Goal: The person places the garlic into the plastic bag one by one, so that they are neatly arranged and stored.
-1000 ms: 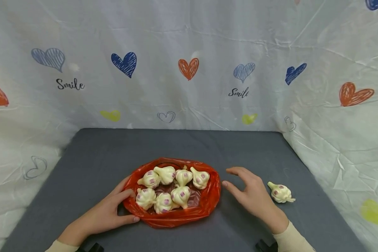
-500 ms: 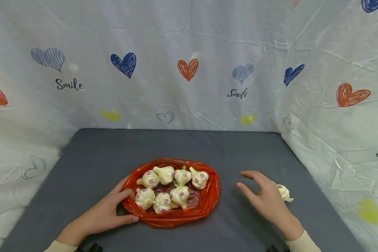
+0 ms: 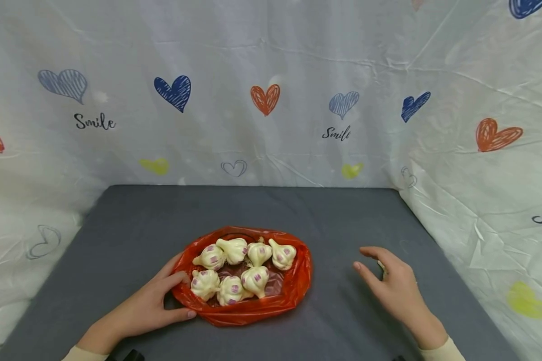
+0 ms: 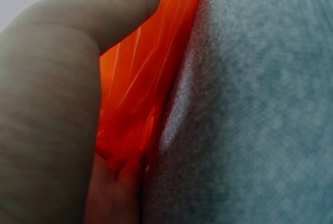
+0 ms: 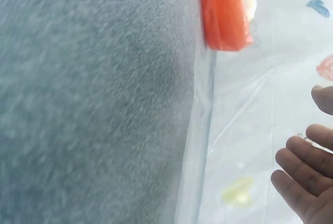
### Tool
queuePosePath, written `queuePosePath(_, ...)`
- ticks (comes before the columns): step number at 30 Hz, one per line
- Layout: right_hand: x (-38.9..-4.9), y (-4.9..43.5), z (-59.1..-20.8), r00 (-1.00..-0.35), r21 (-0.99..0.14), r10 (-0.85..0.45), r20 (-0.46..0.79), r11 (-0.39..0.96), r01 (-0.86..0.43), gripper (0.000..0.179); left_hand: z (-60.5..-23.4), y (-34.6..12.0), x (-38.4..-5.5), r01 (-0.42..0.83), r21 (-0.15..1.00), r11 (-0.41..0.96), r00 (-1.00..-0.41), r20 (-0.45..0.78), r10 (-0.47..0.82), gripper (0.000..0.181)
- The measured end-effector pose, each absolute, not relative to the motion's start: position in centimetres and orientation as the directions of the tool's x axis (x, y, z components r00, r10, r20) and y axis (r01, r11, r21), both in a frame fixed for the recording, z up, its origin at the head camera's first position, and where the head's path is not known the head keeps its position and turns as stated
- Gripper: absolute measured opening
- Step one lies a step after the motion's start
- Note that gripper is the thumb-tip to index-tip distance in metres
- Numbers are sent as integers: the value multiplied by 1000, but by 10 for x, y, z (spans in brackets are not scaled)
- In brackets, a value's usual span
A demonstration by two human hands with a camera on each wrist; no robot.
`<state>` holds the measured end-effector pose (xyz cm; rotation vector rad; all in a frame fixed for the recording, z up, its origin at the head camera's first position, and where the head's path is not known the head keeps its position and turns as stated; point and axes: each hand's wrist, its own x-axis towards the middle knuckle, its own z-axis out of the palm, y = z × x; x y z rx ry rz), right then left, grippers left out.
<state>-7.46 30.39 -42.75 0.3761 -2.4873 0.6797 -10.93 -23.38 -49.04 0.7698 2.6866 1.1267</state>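
Note:
A red plastic bag [image 3: 271, 313] lies on the table with its mouth rolled wide, and several white garlic bulbs with purple patches, one a garlic bulb [image 3: 283, 255] at the right, sit inside. My left hand [image 3: 149, 303] holds the bag's left end, index finger bent over the rim and thumb against the near side. In the left wrist view the thumb [image 4: 125, 11] presses along the red plastic [image 4: 135, 89]. My right hand [image 3: 399, 288] hovers over a loose garlic bulb [image 3: 381, 265], which it almost fully hides. Its fingers [image 5: 304, 169] are spread and relaxed in the right wrist view.
A dark grey cloth covers the table [image 3: 253, 205]. Behind and at both sides hangs a pale curtain [image 3: 298, 60] printed with hearts and the word "Smile".
My right hand has moved right, away from the bag, and now covers the loose garlic bulb. The left hand has stayed on the bag. The head view has shifted slightly.

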Motion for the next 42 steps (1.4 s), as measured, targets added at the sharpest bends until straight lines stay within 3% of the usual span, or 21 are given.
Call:
queuePosePath(26, -58, 339, -427, -847, -443, 12, 532, 857, -265, 40, -491, -233, -109, 417, 690, 592, -860, 88, 503, 35)
queuePosePath(42, -56, 355, -436, -881, -469, 93, 465, 870, -155, 53, -492, -235, -110, 434, 681, 589, -855, 106, 507, 35)
